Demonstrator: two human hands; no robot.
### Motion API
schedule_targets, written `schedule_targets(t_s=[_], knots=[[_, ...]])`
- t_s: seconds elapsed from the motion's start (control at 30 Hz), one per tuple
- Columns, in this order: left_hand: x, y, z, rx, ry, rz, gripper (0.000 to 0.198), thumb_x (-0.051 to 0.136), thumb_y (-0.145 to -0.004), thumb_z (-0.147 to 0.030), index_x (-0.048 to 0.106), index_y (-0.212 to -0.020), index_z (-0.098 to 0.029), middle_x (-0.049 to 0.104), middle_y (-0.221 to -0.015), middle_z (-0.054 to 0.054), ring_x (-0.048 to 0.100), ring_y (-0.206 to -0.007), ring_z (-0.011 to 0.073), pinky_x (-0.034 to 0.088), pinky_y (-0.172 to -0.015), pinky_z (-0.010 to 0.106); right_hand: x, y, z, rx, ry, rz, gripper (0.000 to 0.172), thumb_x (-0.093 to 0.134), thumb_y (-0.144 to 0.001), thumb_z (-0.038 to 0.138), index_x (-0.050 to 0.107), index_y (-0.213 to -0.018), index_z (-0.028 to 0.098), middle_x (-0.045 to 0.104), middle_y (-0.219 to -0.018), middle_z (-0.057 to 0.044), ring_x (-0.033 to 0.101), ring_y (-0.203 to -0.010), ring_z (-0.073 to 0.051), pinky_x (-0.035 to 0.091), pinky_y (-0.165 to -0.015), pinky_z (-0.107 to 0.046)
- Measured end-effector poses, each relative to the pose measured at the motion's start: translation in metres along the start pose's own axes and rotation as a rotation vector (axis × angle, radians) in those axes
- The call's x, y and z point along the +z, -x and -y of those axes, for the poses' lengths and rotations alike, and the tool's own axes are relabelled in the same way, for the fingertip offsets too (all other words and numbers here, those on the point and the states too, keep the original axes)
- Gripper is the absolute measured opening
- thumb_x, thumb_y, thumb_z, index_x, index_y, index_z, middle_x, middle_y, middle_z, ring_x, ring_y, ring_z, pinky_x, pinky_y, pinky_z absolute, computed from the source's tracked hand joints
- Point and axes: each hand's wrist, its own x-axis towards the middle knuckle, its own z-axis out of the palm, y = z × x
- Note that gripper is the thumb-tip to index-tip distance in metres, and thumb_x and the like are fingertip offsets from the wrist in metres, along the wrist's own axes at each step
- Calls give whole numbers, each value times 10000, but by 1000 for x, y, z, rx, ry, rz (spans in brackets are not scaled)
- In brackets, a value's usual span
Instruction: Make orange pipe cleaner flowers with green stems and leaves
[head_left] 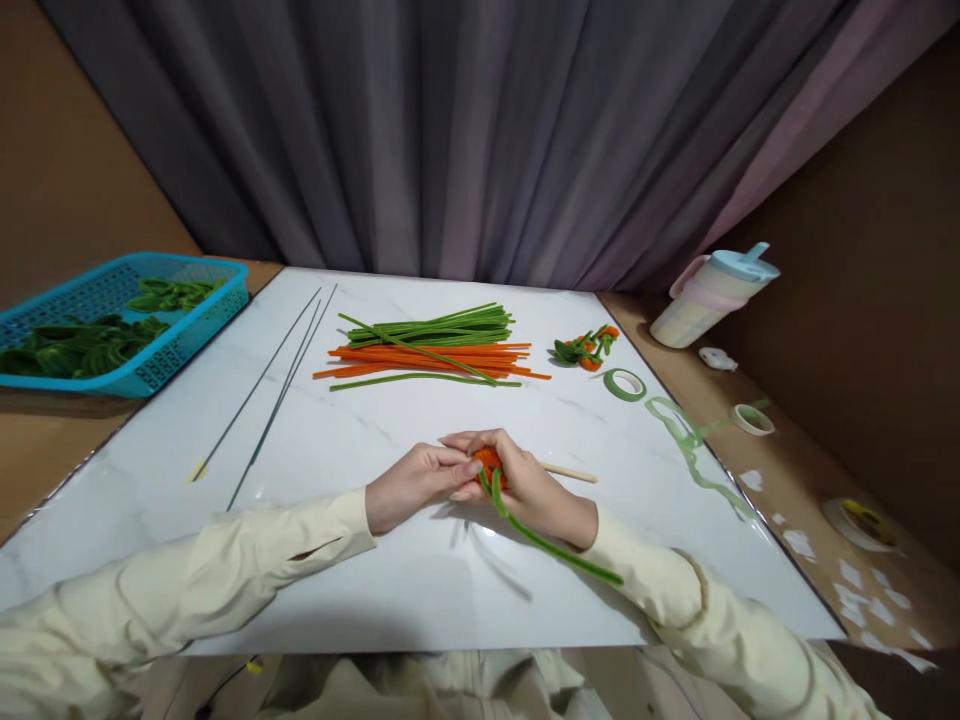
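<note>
My right hand [536,490] is closed around a small orange pipe-cleaner flower [490,460] above the near middle of the white board. The fingertips of my left hand [420,483] pinch the flower's left side, where a green pipe cleaner [551,552] joins it. One long end of that green pipe cleaner hangs down to the right, across my right wrist. A thin wooden stick [577,473] pokes out behind my right hand; whether it is held or lies on the board I cannot tell. Beyond my hands lie bundles of green pipe cleaners [450,326] and orange pipe cleaners [435,358].
Finished orange-and-green pieces [589,347] and a green tape roll [624,385] lie right of the bundles. Thin dark wires [281,400] lie at left, beside a blue basket [195,345] of green leaf shapes. A tumbler [705,300] stands at the right; loose tape [701,470] trails there.
</note>
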Motion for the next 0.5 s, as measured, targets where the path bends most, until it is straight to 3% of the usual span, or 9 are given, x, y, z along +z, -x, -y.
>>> schedule_targets(t_s=[0.13, 0.27, 0.5], knots=[[1, 0, 1, -1, 22, -43, 380, 641, -750, -431, 558, -569, -107, 489, -562, -16, 435, -578, 93, 346, -639, 240, 0, 0, 0, -37, -18, -11, 241, 570, -849, 269, 355, -944, 217, 531, -1251, -186, 506, -1173, -220, 468, -893, -431], [0, 1, -1, -21, 134, 9, 391, 615, -774, -440, 555, -581, -105, 458, -529, -23, 428, -554, 87, 355, -632, 241, 0, 0, -1, -65, 20, -30, 241, 581, -842, 272, 368, -942, 218, 540, -1247, -179, 520, -1157, -230, 468, -888, -439], [-3, -1, -2, -64, 182, -5, 237, 653, -774, -317, 623, -716, -89, 590, -602, 26, 518, -537, 87, 399, -597, 231, -4, -2, -3, -116, 83, -26, 328, 667, -775, 308, 453, -1002, 210, 556, -1239, -129, 556, -1087, -226, 457, -896, -404]])
